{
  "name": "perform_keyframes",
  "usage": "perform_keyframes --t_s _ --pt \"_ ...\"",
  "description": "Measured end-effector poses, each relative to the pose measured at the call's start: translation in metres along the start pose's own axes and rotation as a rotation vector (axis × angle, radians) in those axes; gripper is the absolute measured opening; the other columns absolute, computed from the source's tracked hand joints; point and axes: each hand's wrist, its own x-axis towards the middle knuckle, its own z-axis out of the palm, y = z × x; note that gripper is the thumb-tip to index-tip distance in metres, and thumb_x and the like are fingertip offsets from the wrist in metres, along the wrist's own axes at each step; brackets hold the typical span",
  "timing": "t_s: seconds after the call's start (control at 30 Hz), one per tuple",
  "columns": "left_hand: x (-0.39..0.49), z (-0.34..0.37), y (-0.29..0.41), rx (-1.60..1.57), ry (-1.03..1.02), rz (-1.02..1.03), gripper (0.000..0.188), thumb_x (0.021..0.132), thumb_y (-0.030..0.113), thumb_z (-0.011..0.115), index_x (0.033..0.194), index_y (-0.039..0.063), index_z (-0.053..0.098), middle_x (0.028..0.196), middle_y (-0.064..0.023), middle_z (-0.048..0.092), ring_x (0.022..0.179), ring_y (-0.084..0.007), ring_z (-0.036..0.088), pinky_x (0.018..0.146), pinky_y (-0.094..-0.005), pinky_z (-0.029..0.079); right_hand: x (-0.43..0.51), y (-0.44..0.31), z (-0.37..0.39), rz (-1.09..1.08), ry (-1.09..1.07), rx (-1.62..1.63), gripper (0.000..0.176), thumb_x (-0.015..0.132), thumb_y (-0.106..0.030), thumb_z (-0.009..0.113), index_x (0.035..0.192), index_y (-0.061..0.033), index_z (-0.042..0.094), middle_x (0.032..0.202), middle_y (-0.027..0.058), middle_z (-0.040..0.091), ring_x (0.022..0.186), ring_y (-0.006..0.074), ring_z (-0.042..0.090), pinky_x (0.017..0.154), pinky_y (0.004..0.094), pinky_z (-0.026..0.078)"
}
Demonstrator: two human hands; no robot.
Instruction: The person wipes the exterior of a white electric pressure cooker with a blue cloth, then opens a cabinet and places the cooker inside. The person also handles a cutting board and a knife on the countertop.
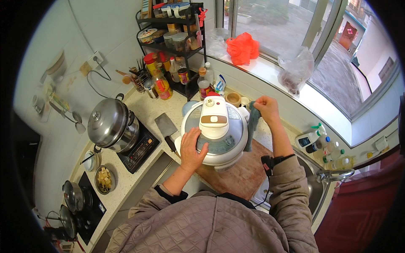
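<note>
A white electric pressure cooker (214, 126) with a grey lid stands in front of me, over the far left part of a wooden cutting board (234, 174). My left hand (193, 150) rests with spread fingers on the left front of the lid, holding nothing. My right hand (268, 109) pinches a blue-green cloth (253, 126) at its top, and the cloth hangs down beside the cooker's right side. A cleaver (166, 126) with a black handle lies left of the cooker. Behind the cooker stands a small wooden bowl (233, 98).
Left, a steel steamer pot (109, 123) stands on an induction cooktop (139, 151); a bowl of cut food (104, 180) is nearer. A black rack (171, 47) with jars stands behind. Right are a sink (311, 186), a faucet (335, 174) and several bottles (308, 139). Plastic bags (243, 49) lie on the sill.
</note>
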Motion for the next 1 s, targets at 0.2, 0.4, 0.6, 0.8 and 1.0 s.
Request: perform_keyframes --t_s 0.2,0.4,0.6,0.8,1.0 --pt "-0.002 0.003 -0.002 0.004 0.005 -0.004 0.054 0.078 0.021 0.071 0.126 0.002 0.056 0.132 -0.0182 0.058 0.126 -0.0370 0.051 0.109 -0.0501 0.033 -0.067 0.009 -0.037 -0.143 -0.065 0.608 0.007 0.090 -0.002 0.063 0.096 -0.0004 0.064 0.083 0.0049 0.068 0.076 0.0101 0.062 0.068 0.0233 0.050" --pt "-0.001 0.003 -0.001 -0.010 0.010 0.015 0.052 0.079 0.020 0.070 0.126 0.003 0.056 0.131 -0.0180 0.058 0.126 -0.0377 0.051 0.109 -0.0509 0.033 -0.093 -0.013 -0.017 -0.139 -0.314 1.230 0.017 0.094 -0.010 0.061 0.110 -0.0062 0.055 0.107 0.0196 0.069 0.100 0.0297 0.067 0.088 0.0394 0.054" --pt "-0.002 0.004 -0.004 -0.006 0.013 0.021 0.052 0.080 0.021 0.069 0.127 0.003 0.055 0.132 -0.0182 0.058 0.126 -0.0382 0.051 0.108 -0.0509 0.034 -0.104 -0.039 -0.006 -0.104 -0.335 1.280 0.014 0.096 -0.013 0.059 0.107 -0.0063 0.056 0.111 0.0198 0.068 0.099 0.0277 0.069 0.081 0.0363 0.057" --pt "-0.002 0.004 -0.003 -0.010 0.024 0.022 0.052 0.081 0.022 0.068 0.127 0.003 0.055 0.132 -0.0184 0.058 0.126 -0.0382 0.051 0.109 -0.0511 0.034 -0.098 -0.018 -0.007 -0.030 -0.180 0.486 0.008 0.094 -0.011 0.060 0.097 -0.0054 0.056 0.090 0.0097 0.066 0.082 0.0149 0.063 0.069 0.0271 0.051" --pt "-0.003 0.004 -0.003 -0.003 0.031 0.025 0.051 0.080 0.021 0.068 0.127 0.003 0.056 0.132 -0.0182 0.058 0.126 -0.0380 0.051 0.109 -0.0508 0.033 -0.107 0.007 -0.024 0.162 -0.166 0.493 0.008 0.092 -0.011 0.062 0.091 -0.0045 0.059 0.073 -0.0006 0.057 0.064 0.0071 0.053 0.056 0.0215 0.043"
